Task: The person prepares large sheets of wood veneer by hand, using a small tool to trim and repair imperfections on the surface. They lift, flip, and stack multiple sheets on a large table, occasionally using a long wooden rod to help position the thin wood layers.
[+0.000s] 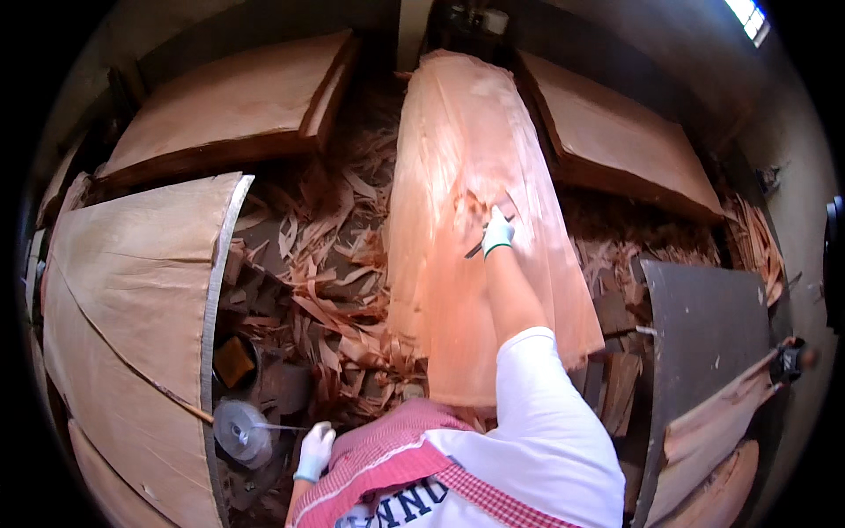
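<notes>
A long thin sheet of reddish wood veneer [458, 167] lies in front of me, running away from my body. My right hand [497, 233], in a white glove, rests on the middle of the sheet and holds a dark thin tool [476, 248] against it. My left hand [314, 451], also gloved, hangs low at my left side. It pinches the loose end of a strip pulled from a roll of pale tape [238, 429].
Stacks of veneer sheets stand at the left [132, 290], back left [229, 106] and back right [616, 132]. Veneer scraps [326, 264] cover the floor between them. A dark board [704, 334] lies at the right. A round container [234, 361] sits by the tape.
</notes>
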The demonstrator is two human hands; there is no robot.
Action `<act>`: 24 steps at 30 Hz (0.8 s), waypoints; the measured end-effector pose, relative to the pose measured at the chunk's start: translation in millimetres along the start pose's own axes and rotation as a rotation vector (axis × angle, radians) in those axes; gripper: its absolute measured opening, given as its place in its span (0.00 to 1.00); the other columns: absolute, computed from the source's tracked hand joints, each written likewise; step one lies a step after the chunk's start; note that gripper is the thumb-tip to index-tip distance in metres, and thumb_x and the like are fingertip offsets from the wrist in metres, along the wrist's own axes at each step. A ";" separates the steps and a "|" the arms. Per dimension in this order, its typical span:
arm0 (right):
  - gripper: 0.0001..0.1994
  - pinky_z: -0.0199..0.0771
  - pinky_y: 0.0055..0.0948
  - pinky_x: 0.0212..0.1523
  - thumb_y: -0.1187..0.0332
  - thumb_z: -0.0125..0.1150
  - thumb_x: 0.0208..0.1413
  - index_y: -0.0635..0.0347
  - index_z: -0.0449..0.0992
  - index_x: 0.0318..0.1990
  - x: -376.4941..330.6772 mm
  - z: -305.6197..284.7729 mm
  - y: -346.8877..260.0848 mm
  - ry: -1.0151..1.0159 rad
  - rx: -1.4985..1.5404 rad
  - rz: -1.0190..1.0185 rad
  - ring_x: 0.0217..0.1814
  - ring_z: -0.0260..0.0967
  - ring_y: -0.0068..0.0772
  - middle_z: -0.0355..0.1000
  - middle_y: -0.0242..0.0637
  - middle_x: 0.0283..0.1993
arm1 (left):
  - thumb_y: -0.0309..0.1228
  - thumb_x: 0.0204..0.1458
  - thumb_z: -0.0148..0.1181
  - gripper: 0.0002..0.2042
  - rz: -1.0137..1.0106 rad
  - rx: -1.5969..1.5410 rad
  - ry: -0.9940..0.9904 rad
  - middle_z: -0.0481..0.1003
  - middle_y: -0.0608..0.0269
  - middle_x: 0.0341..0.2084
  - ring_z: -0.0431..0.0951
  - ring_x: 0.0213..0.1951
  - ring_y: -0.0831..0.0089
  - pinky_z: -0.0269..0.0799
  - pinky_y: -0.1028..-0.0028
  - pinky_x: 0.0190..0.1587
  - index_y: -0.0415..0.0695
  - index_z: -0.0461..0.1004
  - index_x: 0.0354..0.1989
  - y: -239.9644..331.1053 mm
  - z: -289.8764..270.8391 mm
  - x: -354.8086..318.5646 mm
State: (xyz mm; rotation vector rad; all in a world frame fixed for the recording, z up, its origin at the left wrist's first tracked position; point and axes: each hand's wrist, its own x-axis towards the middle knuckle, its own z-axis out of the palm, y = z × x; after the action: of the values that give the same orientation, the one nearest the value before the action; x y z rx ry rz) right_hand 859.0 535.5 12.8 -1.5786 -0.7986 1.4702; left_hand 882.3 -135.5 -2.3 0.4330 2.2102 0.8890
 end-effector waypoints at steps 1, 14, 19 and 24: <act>0.14 0.54 0.29 0.11 0.58 0.66 0.55 0.57 0.70 0.28 7.8 18.7 6.5 -0.016 0.025 0.033 0.11 0.57 0.28 0.65 0.33 0.17 | 0.34 0.58 0.56 0.17 -0.059 0.012 0.038 0.77 0.44 0.46 0.78 0.50 0.55 0.71 0.64 0.53 0.35 0.73 0.51 -2.5 1.4 -16.8; 0.05 0.54 0.16 0.14 0.68 0.56 0.61 0.51 0.67 0.33 -139.8 -90.4 -85.3 -0.648 0.139 -0.112 0.16 0.56 0.12 0.65 0.25 0.25 | 0.36 0.62 0.53 0.18 -0.022 -0.267 -0.137 0.77 0.53 0.47 0.76 0.48 0.64 0.70 0.69 0.53 0.35 0.71 0.54 184.9 -28.9 123.5; 0.03 0.57 0.16 0.19 0.69 0.57 0.59 0.55 0.70 0.34 -259.0 -212.1 -80.3 -0.788 -0.150 0.106 0.19 0.58 0.13 0.68 0.26 0.26 | 0.57 0.63 0.43 0.37 -0.083 -0.973 -0.561 0.52 0.47 0.70 0.52 0.71 0.58 0.53 0.63 0.70 0.39 0.52 0.70 344.3 2.2 228.1; 0.03 0.59 0.17 0.24 0.74 0.59 0.58 0.59 0.72 0.33 -308.9 -272.4 -50.1 -0.983 -0.404 0.169 0.24 0.60 0.12 0.68 0.25 0.27 | 0.44 0.61 0.56 0.19 -0.023 -0.943 -0.501 0.77 0.54 0.48 0.76 0.48 0.69 0.73 0.72 0.51 0.41 0.77 0.50 328.3 53.1 253.3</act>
State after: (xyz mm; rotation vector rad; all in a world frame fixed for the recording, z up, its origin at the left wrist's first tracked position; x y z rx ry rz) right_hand 1096.0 250.4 198.9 -1.1337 -1.6137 2.3554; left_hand 758.5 255.6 78.4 0.1363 1.1617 1.4826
